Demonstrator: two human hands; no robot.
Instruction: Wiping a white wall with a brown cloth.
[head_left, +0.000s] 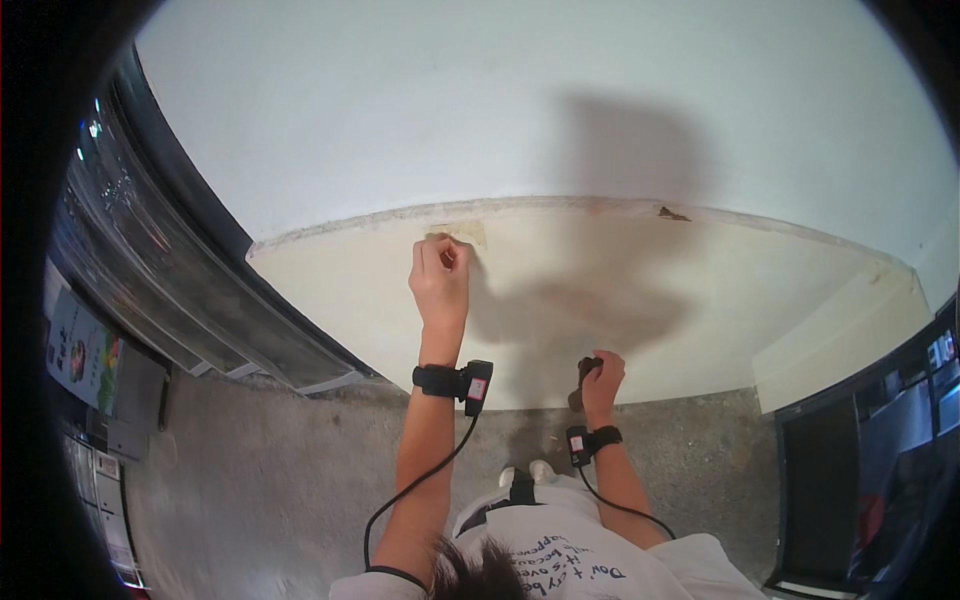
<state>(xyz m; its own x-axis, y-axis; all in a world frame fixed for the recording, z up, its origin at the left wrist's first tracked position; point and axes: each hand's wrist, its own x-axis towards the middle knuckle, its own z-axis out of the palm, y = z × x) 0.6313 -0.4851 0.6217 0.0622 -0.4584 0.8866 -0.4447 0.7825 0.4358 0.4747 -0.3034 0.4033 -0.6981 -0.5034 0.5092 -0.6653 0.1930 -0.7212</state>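
A wall before me is white above and cream-coloured below (360, 300), with a rough dirty line between. My left hand (441, 277) is raised against the cream part, its fingers curled together just below a yellowish patch (471, 232) on the wall; whether something is pinched in them cannot be told. Lower and to the right, my right hand (604, 377) is closed on a small dark object (576, 399), whose kind is not clear. A brown chipped spot (673, 214) shows on the wall to the upper right. Each wrist wears a black strap with a cabled device.
Grey concrete floor (262, 480) lies below, with my white shoes (541, 471) near the wall's foot. Glossy dark-framed panels (225, 277) stand at the left, and a printed sign (82, 352) beyond them. A dark-framed glass unit (821, 480) is at the right.
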